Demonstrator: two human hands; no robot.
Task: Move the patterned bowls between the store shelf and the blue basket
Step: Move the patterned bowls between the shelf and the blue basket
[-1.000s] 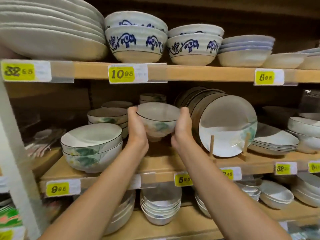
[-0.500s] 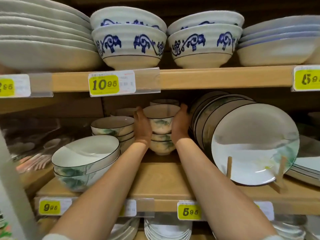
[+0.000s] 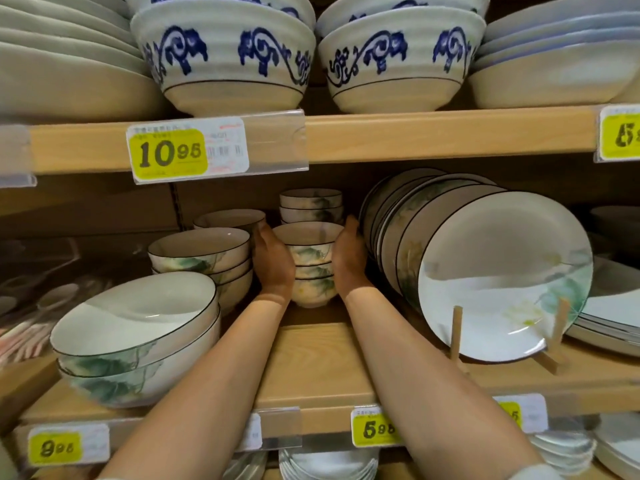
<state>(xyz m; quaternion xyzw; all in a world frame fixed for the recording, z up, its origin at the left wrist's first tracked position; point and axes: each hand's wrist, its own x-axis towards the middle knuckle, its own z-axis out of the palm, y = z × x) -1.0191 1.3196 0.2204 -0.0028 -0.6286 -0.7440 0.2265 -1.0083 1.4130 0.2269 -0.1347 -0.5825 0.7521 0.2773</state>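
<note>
A small white bowl with a green leaf pattern (image 3: pixel 306 242) sits on top of a short stack of matching small bowls (image 3: pixel 313 287) on the middle wooden shelf (image 3: pixel 311 358). My left hand (image 3: pixel 273 263) cups the stack's left side and my right hand (image 3: pixel 348 259) cups its right side, both against the top bowl. Behind it stands another stack of the same small bowls (image 3: pixel 311 206). The blue basket is not in view.
Left of my hands are stacked medium leaf bowls (image 3: pixel 202 252) and two large leaf bowls (image 3: pixel 138 334). To the right, leaf plates (image 3: pixel 498 275) lean on a wooden stand, close to my right hand. The shelf above holds blue-patterned bowls (image 3: pixel 225 60). Price tags line the shelf edges.
Both hands carried the small bowl deeper into the shelf and lowered it onto the stack of matching bowls. The camera has moved closer to the shelf.
</note>
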